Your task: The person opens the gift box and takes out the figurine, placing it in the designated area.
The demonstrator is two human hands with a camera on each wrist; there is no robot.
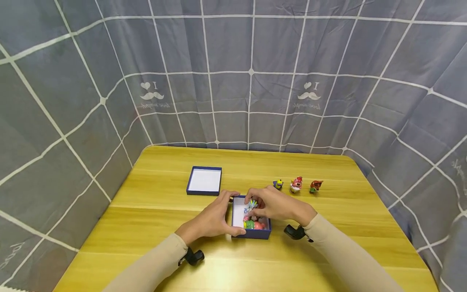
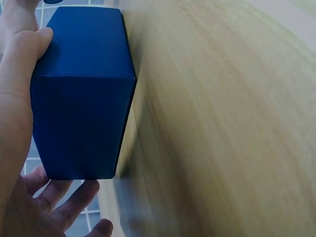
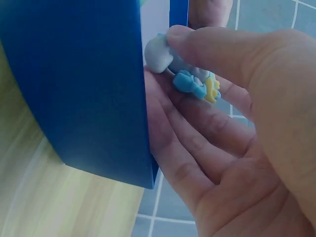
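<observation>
A blue box (image 1: 251,234) with a white inside stands on the table with its top uncovered. My left hand (image 1: 211,215) holds it by its left part, thumb at the near side and fingers round the far side. With thumb and fingers my right hand (image 1: 275,204) pinches a small grey-blue toy figurine (image 3: 159,55) at the box's opening; it has light blue and yellow bits. Inside the near end of the box lie a green toy figure (image 1: 250,224) and a pink toy figure (image 1: 259,226). My right fingers partly hide the box's contents.
Behind and left of the box lies a blue-rimmed lid (image 1: 205,181), white inside facing up. Toward the back right stand three figurines in a row: a yellow-and-blue one (image 1: 278,184), a pink-red one (image 1: 296,185) and a red-and-green one (image 1: 315,186). A grey checked curtain (image 1: 233,93) surrounds the wooden table (image 1: 153,227).
</observation>
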